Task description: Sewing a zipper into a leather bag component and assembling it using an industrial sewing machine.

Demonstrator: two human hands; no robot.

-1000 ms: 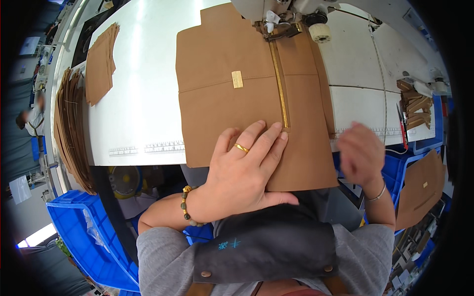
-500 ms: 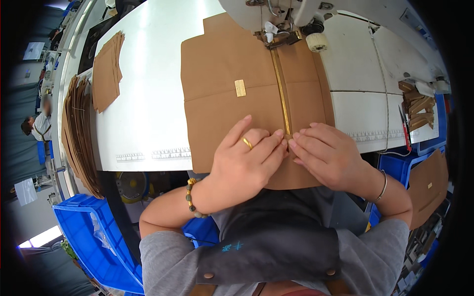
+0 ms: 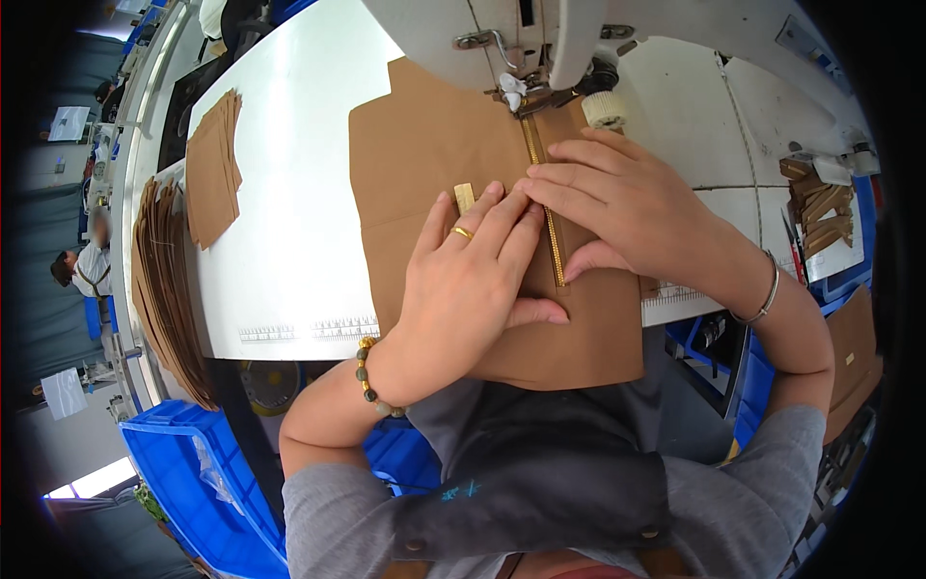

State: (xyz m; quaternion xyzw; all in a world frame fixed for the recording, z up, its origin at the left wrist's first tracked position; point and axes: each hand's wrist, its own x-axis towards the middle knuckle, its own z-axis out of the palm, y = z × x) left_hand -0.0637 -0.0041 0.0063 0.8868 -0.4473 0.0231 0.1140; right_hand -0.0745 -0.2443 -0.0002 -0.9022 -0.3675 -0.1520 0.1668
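Note:
A large brown panel, leather-like point(image 3: 405, 164), lies on the white sewing table with its far part under the sewing machine point(image 3: 463, 39). A gold-toothed zipper point(image 3: 556, 253) runs lengthwise along it and reaches up to the presser foot area. My left hand point(image 3: 473, 265) rests flat on the panel, left of the zipper, fingers stretched out and thumb pointing right. My right hand point(image 3: 612, 198) spreads over the zipper's right side, its fingertips meeting those of my left. Just beyond the left fingers shows a small pale-gold tab point(image 3: 465, 198), partly covered.
Stacked brown pieces point(image 3: 159, 280) hang at the table's left edge, near a smaller pile point(image 3: 214, 174). A blue bin point(image 3: 198, 473) stands lower left. Small brown scraps point(image 3: 822, 214) and a red-handled tool point(image 3: 799, 256) lie at right. Another person point(image 3: 89, 265) is far left.
My hands have let go of their pinch at the zipper's near end. Both now lie flatter and farther forward on the panel, the right one near the presser foot.

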